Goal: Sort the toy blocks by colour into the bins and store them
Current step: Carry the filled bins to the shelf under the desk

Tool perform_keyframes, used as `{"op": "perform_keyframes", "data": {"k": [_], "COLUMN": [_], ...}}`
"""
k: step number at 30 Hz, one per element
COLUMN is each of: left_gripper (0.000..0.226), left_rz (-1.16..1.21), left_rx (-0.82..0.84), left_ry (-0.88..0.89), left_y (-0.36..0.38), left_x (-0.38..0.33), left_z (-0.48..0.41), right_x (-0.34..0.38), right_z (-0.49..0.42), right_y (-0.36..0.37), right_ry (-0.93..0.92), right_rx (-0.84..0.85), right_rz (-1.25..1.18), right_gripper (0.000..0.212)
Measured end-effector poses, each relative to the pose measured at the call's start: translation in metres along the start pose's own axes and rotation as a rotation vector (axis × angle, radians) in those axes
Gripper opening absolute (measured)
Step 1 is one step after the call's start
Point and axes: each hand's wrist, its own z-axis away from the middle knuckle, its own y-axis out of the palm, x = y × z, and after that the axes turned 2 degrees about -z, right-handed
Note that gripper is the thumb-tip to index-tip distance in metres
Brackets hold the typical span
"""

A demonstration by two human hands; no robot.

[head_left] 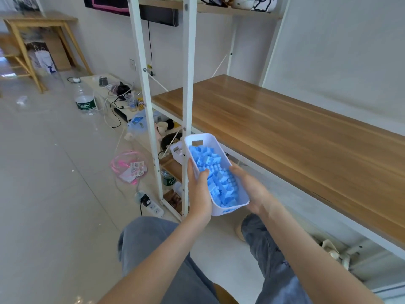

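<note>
- The left hand [198,194] grips the left wall of the white bin [202,139]. Its thumb hooks over the rim onto the load, and its fingers [190,170] lie pressed together along the outside.
- The right hand [252,189] holds the opposite wall, thumb at the rim. Its other fingers wrap underneath, out of sight.
- The bin hangs in mid-air at the centre of the frame, touching no surface, with its far end raised.
- Blue blocks [217,172] fill it almost to the rim, loose and jumbled.
- The bin looks like thin, stiff plastic with smooth walls, and so full it is likely moderately heavy. A two-sided hold low on the walls, or the handle slot at the far end, seems safest. Tilting it further could spill blocks.
- A second white bin [176,151] sits just behind it, low in the shelf frame [188,84].
- The wooden desk [285,132] runs along the right of the frame.
</note>
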Motion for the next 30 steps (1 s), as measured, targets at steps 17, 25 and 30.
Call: {"op": "perform_keyframes", "data": {"k": [17,25,30], "left_gripper": [0.033,0.037,0.041], "left_rz": [-0.207,-0.074,-0.025], "left_rx": [-0.127,-0.305,-0.353], "left_ry": [-0.187,-0.134,-0.201], "left_y": [-0.054,-0.101,-0.141], "left_x": [0.056,0.040,0.034], "left_z": [-0.028,-0.049,-0.082], "right_x": [-0.052,-0.054,-0.050], "right_z": [-0.045,-0.087,-0.117], "right_y": [-0.012,0.039,0.062], "right_ry": [0.104,0.183,0.131], "right_rx": [-0.114,-0.058,-0.020], "right_rz": [0.143,0.193,0.421], "right_gripper": [0.029,0.021,0.017]}}
